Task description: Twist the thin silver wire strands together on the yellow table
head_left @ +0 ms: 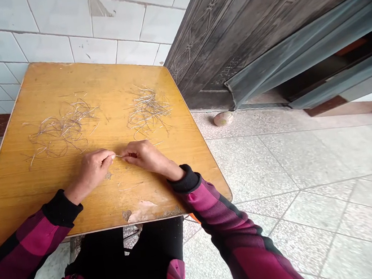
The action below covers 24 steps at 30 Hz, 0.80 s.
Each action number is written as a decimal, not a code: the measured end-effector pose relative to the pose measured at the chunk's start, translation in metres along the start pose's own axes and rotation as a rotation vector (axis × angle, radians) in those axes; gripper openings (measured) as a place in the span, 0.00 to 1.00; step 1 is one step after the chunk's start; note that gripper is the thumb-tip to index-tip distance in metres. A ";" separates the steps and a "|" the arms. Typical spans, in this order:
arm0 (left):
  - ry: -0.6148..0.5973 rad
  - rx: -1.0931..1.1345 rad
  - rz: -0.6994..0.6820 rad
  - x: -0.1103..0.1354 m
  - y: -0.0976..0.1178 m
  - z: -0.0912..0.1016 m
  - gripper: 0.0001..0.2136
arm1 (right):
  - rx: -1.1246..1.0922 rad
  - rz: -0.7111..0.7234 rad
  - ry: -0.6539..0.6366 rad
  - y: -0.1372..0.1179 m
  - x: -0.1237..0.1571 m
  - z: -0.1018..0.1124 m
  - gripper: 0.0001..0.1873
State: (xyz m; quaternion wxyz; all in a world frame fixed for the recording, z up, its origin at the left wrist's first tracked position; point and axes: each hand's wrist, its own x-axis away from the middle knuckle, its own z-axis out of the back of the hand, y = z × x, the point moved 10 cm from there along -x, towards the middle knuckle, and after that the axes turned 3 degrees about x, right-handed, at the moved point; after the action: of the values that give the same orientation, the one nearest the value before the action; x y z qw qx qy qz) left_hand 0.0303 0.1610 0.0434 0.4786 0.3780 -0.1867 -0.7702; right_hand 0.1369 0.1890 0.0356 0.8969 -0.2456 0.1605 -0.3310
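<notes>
Wire [119,155] ends hidden in left hand [96,168] and right hand [145,155]; possibly one strand, too thin to be sure. Left pile [64,127], right pile [149,108]: too tangled to count. Orange thing [195,218] mostly hidden by tabletop [106,74] and right sleeve [231,229]. Door [236,24] cut off at top.

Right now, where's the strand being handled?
Left of centre in the head view, the thin strand bridges the left hand and right hand over the tabletop.

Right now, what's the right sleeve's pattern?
The right sleeve has pink, purple and black checks, best in head view.
</notes>
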 end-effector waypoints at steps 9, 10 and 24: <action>-0.005 0.037 -0.024 0.000 0.002 0.001 0.08 | 0.131 0.049 0.035 -0.009 0.005 0.000 0.11; 0.011 0.038 -0.022 0.000 0.003 0.003 0.08 | 0.101 0.036 0.038 -0.008 0.005 0.002 0.10; 0.078 0.032 -0.020 0.002 0.000 0.011 0.06 | -0.425 -0.455 0.143 0.074 0.022 0.044 0.09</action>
State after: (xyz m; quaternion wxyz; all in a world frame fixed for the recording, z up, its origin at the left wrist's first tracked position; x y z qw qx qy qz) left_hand 0.0219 0.1587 0.0500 0.4716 0.4173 -0.1765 -0.7565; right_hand 0.2111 0.2373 0.0293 0.7150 -0.4330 0.2295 -0.4986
